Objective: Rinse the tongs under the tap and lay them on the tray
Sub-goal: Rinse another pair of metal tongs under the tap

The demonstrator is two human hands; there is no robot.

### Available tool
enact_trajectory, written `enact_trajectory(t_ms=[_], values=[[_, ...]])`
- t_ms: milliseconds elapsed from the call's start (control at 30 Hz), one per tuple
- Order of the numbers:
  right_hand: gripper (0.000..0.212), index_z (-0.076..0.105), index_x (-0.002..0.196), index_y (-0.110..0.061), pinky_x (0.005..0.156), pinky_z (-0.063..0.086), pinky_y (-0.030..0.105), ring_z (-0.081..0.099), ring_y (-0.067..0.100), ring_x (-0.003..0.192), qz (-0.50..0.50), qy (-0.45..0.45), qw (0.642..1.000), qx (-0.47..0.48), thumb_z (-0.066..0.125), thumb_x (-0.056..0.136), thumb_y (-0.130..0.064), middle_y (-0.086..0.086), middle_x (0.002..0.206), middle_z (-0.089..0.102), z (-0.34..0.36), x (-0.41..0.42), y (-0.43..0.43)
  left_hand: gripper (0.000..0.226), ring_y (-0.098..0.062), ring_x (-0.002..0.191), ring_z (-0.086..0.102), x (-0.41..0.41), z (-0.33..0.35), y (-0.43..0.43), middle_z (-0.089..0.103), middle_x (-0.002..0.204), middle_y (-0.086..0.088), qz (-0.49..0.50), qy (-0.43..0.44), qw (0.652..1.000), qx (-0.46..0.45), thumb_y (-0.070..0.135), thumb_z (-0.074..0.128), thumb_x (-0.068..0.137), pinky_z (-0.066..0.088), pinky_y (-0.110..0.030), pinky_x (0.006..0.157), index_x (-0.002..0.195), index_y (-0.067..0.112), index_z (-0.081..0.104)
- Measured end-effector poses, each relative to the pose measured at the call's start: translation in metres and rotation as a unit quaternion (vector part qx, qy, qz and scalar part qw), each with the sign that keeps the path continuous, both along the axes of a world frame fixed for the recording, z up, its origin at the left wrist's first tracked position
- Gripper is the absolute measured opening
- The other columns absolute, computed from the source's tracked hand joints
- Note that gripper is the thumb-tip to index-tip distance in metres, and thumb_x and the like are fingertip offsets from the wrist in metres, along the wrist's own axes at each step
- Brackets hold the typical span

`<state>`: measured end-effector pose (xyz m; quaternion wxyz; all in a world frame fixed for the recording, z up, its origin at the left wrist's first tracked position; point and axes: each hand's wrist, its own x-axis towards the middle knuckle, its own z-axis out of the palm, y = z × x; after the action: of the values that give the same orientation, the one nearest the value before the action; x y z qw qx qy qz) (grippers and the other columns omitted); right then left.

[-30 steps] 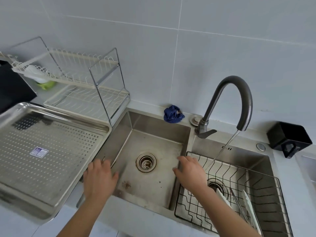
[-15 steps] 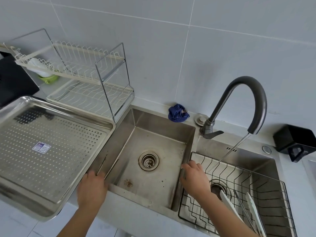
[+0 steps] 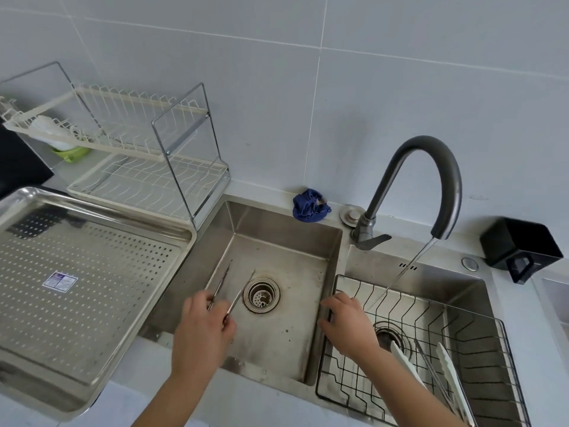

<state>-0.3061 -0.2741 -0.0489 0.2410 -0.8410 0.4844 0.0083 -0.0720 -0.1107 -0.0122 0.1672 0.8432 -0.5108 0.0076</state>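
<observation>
— Where are the tongs (image 3: 231, 291)?
— In my left hand (image 3: 201, 329), pinched near the hinge, arms splayed over the left basin's drain (image 3: 261, 295). My right hand (image 3: 346, 323) holds nothing, fingers loose on the divider.
— The risk?
— The tap (image 3: 426, 183) runs into the right basin; crossing, the thin metal could slip and miss the tray (image 3: 80, 291)

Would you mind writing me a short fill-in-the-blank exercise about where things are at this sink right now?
1. The tongs are held in the ____ hand.
2. Water from the tap falls into the ____ basin, where the wire basket sits.
3. The right hand rests on the ____ between the two basins.
4. The blue cloth lies on the ledge behind the ____ basin.

Missing words: left; right; divider; left
</observation>
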Motion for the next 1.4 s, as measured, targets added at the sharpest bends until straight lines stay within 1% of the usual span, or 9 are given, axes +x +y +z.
enact_trajectory(t_ms=[200, 367, 433, 633, 867, 967, 1167, 1333, 1400], values=[[0.029, 0.069, 0.124, -0.020, 0.086, 0.054, 0.031, 0.066, 0.012, 0.093, -0.146, -0.185, 0.964, 0.121, 0.062, 0.098, -0.031, -0.006, 0.105, 0.072, 0.020, -0.021, -0.008, 0.022, -0.029, 0.076, 0.062, -0.063, 0.012, -0.044, 0.060, 0.105, -0.013, -0.081, 0.048, 0.994, -0.051, 0.008, 0.081, 0.065, 0.052, -0.036, 0.048, 0.081, 0.015, 0.068], [0.025, 0.067, 0.123, -0.011, 0.077, 0.063, 0.038, 0.073, 0.024, 0.084, -0.246, -0.466, 0.784, 0.329, 0.061, 0.102, -0.023, 0.012, 0.102, 0.078, 0.053, -0.033, -0.011, 0.023, -0.021, 0.080, 0.059, -0.101, 0.009, -0.064, 0.056, 0.109, -0.008, -0.161, 0.062, 0.983, -0.064, 0.015, 0.081, 0.068, 0.042, -0.021, 0.049, 0.085, 0.019, 0.066], [0.025, 0.066, 0.122, -0.010, 0.078, 0.063, 0.041, 0.073, 0.027, 0.086, -0.237, -0.504, 0.756, 0.344, 0.066, 0.099, -0.020, 0.016, 0.105, 0.077, 0.063, -0.035, -0.011, 0.025, -0.021, 0.083, 0.059, -0.114, 0.009, -0.071, 0.053, 0.109, -0.008, -0.188, 0.053, 0.978, -0.072, 0.015, 0.082, 0.068, 0.038, -0.018, 0.053, 0.086, 0.018, 0.065], [0.013, 0.067, 0.107, -0.007, 0.064, 0.061, 0.032, 0.073, 0.023, 0.077, -0.294, -0.500, 0.770, 0.264, 0.066, 0.095, -0.006, 0.016, 0.089, 0.078, 0.063, -0.046, -0.014, 0.034, -0.014, 0.075, 0.055, -0.147, 0.013, -0.088, 0.048, 0.104, -0.001, -0.226, 0.099, 0.963, -0.110, 0.023, 0.083, 0.070, 0.045, -0.022, 0.047, 0.087, 0.018, 0.054], [0.014, 0.070, 0.088, -0.003, 0.062, 0.064, 0.038, 0.076, 0.035, 0.074, -0.339, -0.474, 0.786, 0.207, 0.059, 0.096, -0.002, 0.017, 0.081, 0.077, 0.050, -0.069, -0.025, 0.047, -0.003, 0.086, 0.067, -0.175, -0.001, -0.105, 0.067, 0.095, 0.012, -0.123, 0.412, 0.903, -0.017, 0.025, 0.071, 0.089, 0.057, -0.029, 0.078, 0.127, 0.034, 0.046], [0.012, 0.071, 0.096, -0.005, 0.057, 0.060, 0.031, 0.076, 0.030, 0.073, -0.354, -0.485, 0.769, 0.218, 0.059, 0.099, -0.008, 0.012, 0.083, 0.078, 0.050, -0.076, -0.032, 0.024, -0.017, 0.072, 0.072, -0.189, -0.001, -0.120, 0.070, 0.082, 0.001, -0.106, 0.524, 0.845, 0.020, 0.017, 0.054, 0.099, 0.061, -0.045, 0.072, 0.106, 0.038, 0.063], [0.028, 0.071, 0.096, -0.008, 0.054, 0.060, 0.035, 0.075, 0.025, 0.067, -0.387, -0.475, 0.769, 0.183, 0.052, 0.105, -0.028, 0.008, 0.077, 0.078, 0.049, -0.079, -0.051, 0.023, -0.031, 0.069, 0.062, -0.207, -0.010, -0.129, 0.063, 0.073, -0.010, -0.091, 0.501, 0.860, -0.036, 0.015, 0.054, 0.098, 0.057, -0.053, 0.068, 0.096, 0.035, 0.066], [0.025, 0.067, 0.079, -0.006, 0.051, 0.059, 0.031, 0.066, 0.021, 0.054, -0.360, -0.411, 0.823, 0.155, 0.057, 0.100, -0.014, 0.015, 0.069, 0.067, 0.042, -0.068, -0.058, 0.031, -0.007, 0.055, 0.044, -0.209, -0.008, -0.130, 0.049, 0.066, 0.004, -0.086, 0.465, 0.879, -0.067, 0.007, 0.057, 0.094, 0.039, -0.023, 0.052, 0.081, 0.034, 0.063], [0.020, 0.069, 0.084, -0.002, 0.056, 0.060, 0.033, 0.066, 0.023, 0.062, -0.351, -0.434, 0.812, 0.173, 0.059, 0.098, -0.012, 0.022, 0.079, 0.071, 0.039, -0.064, -0.060, 0.037, -0.008, 0.056, 0.042, -0.206, -0.005, -0.131, 0.047, 0.068, 0.007, -0.079, 0.456, 0.883, -0.071, 0.003, 0.057, 0.093, 0.036, -0.019, 0.054, 0.075, 0.035, 0.058]])
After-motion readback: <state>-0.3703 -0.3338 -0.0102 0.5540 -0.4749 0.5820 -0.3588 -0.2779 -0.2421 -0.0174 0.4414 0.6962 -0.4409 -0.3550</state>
